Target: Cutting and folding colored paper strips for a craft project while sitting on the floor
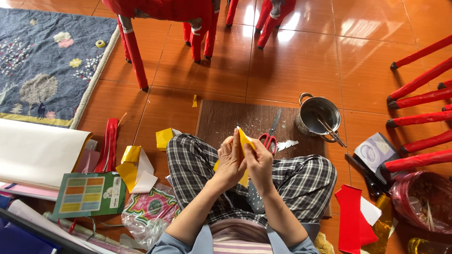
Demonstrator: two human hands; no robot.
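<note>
From my head camera: I sit cross-legged on the floor (292, 61), both hands raised above my lap. My left hand (230, 162) and right hand (259, 162) each have a closed grip on the yellow paper (245, 138), pinched between them. Just beyond lie red scissors (269, 138) on a wooden board (226, 117), with a steel pot (320, 113) beside it.

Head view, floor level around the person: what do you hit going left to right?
White paper roll → red ribbon → gold foil sheet → left hand → yellow paper → right hand → red-handled scissors → metal pot → red paper sheet → pink plastic bag.
</note>
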